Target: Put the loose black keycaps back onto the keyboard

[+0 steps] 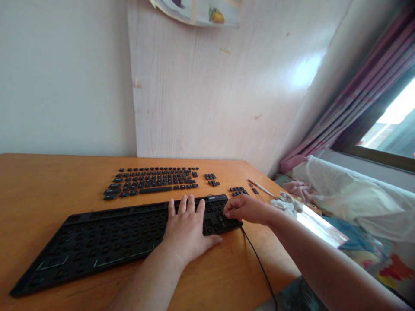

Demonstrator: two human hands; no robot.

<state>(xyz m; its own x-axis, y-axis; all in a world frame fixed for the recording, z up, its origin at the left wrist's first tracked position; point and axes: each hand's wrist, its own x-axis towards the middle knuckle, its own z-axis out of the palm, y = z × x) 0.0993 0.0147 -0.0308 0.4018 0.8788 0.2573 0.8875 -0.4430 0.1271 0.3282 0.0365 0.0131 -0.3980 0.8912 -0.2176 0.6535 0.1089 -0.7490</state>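
A black keyboard frame (pixel 97 242) with its keycaps removed lies across the orange wooden desk (pixel 39 190). My left hand (pixel 188 229) rests flat on its right half, fingers stretched out, holding nothing. My right hand (pixel 246 209) is at the keyboard's right end, fingers curled together in a pinch on the number-pad area; what they hold is too small to make out. Behind the frame, the removed keycaps (pixel 152 181) lie laid out in keyboard order, with small groups (pixel 238 190) to the right.
The keyboard's black cable (pixel 259 263) runs off the desk's front edge. A thin stick-like tool (pixel 261 187) and crumpled cloth (pixel 287 203) lie near the desk's right edge. A bed with bedding (pixel 356 203) stands to the right, under a window with a curtain.
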